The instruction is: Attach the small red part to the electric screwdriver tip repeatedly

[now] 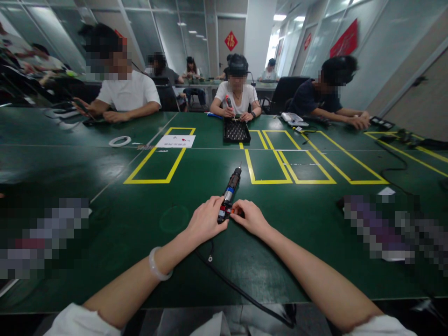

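Note:
An electric screwdriver [230,192] lies on the green table with its thin bit pointing away from me. It has a black front, a silver and blue middle, and red and white parts at the rear. My left hand [207,217] grips its rear part from the left side. On the right, my right hand [250,215] has thumb and fingers pinched at a small orange-red piece [230,211] by the rear end. How that piece joins the tool is too small to tell. A black cable [238,289] with a ring terminal [210,258] runs beneath my left wrist toward the table's near edge.
Yellow tape outlines [273,181] mark the green table [133,224]. Across from me, a person works over a black tray [237,132] of small parts. A paper sheet [176,141] and white tape roll [120,141] lie to the left. Blurred-out objects flank both my arms.

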`<state>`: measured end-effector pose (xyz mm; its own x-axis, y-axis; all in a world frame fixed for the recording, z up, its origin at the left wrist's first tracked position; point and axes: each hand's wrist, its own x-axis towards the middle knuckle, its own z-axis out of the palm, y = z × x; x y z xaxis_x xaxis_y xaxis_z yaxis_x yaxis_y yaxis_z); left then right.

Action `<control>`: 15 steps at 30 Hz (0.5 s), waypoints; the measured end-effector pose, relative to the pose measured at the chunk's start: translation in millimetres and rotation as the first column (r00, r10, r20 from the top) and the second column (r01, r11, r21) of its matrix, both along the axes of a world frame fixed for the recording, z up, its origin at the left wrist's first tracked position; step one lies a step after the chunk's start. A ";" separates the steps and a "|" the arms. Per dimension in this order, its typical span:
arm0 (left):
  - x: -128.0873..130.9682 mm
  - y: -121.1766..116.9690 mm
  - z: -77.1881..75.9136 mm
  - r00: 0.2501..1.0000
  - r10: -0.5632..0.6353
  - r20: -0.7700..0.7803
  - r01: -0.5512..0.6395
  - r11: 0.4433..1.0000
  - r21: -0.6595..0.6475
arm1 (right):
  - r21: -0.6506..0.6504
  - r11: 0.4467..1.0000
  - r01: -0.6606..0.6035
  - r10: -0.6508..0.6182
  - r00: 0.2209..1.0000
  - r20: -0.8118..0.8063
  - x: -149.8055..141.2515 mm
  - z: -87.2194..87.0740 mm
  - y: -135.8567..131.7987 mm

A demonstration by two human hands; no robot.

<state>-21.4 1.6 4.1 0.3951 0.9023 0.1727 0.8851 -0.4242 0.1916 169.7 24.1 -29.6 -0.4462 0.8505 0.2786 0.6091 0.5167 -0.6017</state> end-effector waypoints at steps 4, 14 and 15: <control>1.1 -0.8 -2.4 1.000 -0.015 -0.004 0.015 1.000 0.013 | 0.009 1.000 -0.002 0.002 1.000 0.007 -0.2 0.1 -0.4; 0.7 -1.5 -0.7 1.000 -0.026 -0.008 0.027 0.999 0.021 | 0.069 0.995 -0.070 0.069 0.997 0.023 0.8 2.2 -4.6; 1.3 -1.5 0.2 1.000 -0.024 -0.013 0.025 0.999 0.022 | 0.084 0.994 -0.073 0.070 0.997 0.040 0.9 1.2 -4.5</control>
